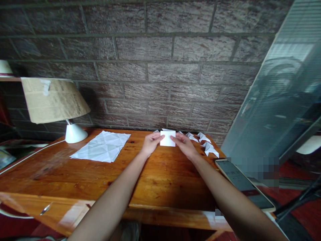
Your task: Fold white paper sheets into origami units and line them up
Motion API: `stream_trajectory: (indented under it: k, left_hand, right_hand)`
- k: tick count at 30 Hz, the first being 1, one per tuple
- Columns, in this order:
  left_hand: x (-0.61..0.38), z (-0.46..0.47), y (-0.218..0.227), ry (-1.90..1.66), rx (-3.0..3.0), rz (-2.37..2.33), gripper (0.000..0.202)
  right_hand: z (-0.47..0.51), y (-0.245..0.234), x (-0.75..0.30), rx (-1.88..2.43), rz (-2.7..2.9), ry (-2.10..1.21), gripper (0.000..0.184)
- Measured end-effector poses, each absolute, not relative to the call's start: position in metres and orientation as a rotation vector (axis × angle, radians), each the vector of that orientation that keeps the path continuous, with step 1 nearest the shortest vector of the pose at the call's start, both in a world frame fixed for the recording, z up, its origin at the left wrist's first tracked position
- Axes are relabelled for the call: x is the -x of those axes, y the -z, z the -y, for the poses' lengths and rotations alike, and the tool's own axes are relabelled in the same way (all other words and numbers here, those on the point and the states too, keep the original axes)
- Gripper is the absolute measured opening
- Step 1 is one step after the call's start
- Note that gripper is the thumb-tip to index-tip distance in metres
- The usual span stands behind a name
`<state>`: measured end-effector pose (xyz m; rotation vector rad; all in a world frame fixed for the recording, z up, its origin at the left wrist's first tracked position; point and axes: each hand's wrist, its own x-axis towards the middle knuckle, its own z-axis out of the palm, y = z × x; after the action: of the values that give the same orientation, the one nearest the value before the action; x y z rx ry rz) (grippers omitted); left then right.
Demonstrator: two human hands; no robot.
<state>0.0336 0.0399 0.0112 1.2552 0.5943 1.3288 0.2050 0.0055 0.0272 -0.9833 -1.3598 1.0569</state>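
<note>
A small square of folded white paper [168,139] is held up over the back half of the wooden table. My left hand [151,143] pinches its left edge, thumb on the front face. At the right edge my right hand [185,144] grips it the same way; the fingers behind the paper are hidden. Just beyond and to the right lie several folded paper pieces, among them a pointed one [210,149] nearest me. Left of my hands rests a stack of creased white paper sheets [101,146].
A lamp [75,133] with a brown paper shade stands at the table's back left, its white cord trailing left. A phone [244,183] lies along the right edge of the wooden table [160,187]. The brick wall [160,80] rises directly behind.
</note>
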Motion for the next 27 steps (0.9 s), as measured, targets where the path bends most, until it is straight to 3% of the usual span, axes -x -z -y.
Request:
stream_trajectory:
  k: [13,22,27]
  left_hand:
    - [-0.037,-0.039,-0.009,-1.371,-1.38,-0.702,0.035]
    - [-0.039,-0.037,-0.007,-1.359,-1.337,-0.704,0.042]
    - [-0.041,-0.037,-0.007,-1.406,-1.316,-0.757,0.033]
  right_hand:
    - [-0.013,-0.018,-0.207,0.946,1.467,-0.959,0.03]
    - [-0.012,-0.017,-0.204,1.002,1.565,-0.773,0.026]
    - [-0.013,-0.014,-0.203,1.008,1.555,-0.771,0.026]
